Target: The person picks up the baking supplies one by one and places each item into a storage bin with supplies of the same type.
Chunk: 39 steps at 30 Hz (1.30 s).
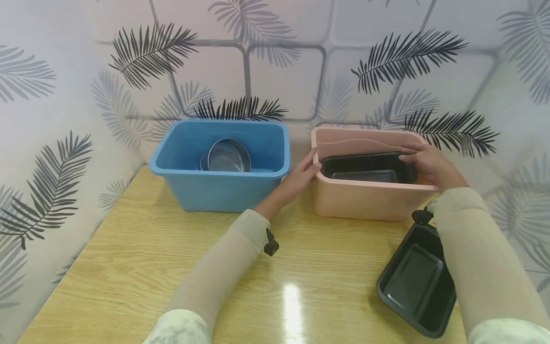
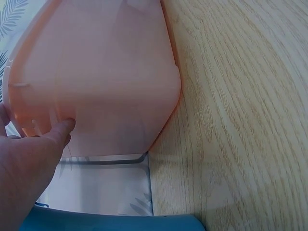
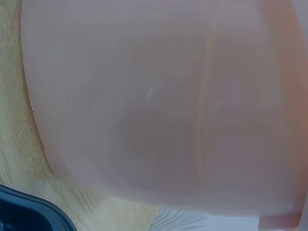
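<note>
A pink plastic bin (image 1: 369,203) stands on the table, with a black loaf pan (image 1: 365,175) inside it. My left hand (image 1: 299,176) grips the bin's left rim. In the left wrist view, its thumb (image 2: 65,129) lies against the outer wall and the other fingers are mostly hidden. Over the right rim reaches my right hand (image 1: 431,165), holding the loaf pan's right end between thumb and fingers; part of the grip is hidden. The right wrist view shows the bin's outer wall (image 3: 144,96), without the hand.
A blue bin (image 1: 223,191) to the left contains round metal pans (image 1: 225,156). Another black loaf pan (image 1: 414,282) lies on the wooden table (image 1: 318,267) beside my right forearm. A patterned wall (image 1: 283,86) stands directly behind both bins.
</note>
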{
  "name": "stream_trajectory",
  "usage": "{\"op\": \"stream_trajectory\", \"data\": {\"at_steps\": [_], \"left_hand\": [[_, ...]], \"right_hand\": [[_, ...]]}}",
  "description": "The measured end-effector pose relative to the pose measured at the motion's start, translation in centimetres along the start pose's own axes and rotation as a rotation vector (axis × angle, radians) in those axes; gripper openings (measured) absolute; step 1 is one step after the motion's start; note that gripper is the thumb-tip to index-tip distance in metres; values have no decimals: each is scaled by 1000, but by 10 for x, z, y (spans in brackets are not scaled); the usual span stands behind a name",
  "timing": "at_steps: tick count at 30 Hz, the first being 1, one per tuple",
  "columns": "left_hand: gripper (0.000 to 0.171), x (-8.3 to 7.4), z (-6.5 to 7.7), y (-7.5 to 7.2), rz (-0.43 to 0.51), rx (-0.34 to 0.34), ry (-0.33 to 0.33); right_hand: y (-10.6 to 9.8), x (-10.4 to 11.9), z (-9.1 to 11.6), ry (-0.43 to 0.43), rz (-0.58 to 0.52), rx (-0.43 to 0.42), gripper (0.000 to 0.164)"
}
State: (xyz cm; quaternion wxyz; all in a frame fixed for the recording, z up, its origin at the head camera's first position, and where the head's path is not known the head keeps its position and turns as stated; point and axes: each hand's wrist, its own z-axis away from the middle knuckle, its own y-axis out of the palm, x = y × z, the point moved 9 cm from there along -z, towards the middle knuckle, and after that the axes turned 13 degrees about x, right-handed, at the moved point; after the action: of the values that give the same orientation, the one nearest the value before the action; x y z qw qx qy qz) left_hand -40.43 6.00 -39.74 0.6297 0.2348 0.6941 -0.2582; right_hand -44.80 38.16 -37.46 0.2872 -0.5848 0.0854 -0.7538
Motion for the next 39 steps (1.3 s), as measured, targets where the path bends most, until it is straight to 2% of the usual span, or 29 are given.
{"op": "stream_trajectory", "data": {"at_steps": [6,12,20,23,26,34,36,39], "left_hand": [[61,0,0,0,0,3,3],[62,-1,1,1,19,-1,4],[61,0,0,1,33,-1,19],[61,0,-1,2,41,5,22],[61,0,-1,2,46,14,26],[61,1,-1,1,57,12,15],[61,2,-1,1,56,9,7],[61,1,-1,1,56,7,4]], "right_hand": [[0,2,1,-15,-19,-22,64],[5,9,15,-77,-57,28,71],[8,24,42,-247,-279,101,68],[10,30,53,-285,-313,132,63],[13,36,65,-309,-281,141,54],[22,42,103,-316,-9,77,41],[26,41,113,-349,-1,81,39],[31,38,127,-403,-64,116,37]]}}
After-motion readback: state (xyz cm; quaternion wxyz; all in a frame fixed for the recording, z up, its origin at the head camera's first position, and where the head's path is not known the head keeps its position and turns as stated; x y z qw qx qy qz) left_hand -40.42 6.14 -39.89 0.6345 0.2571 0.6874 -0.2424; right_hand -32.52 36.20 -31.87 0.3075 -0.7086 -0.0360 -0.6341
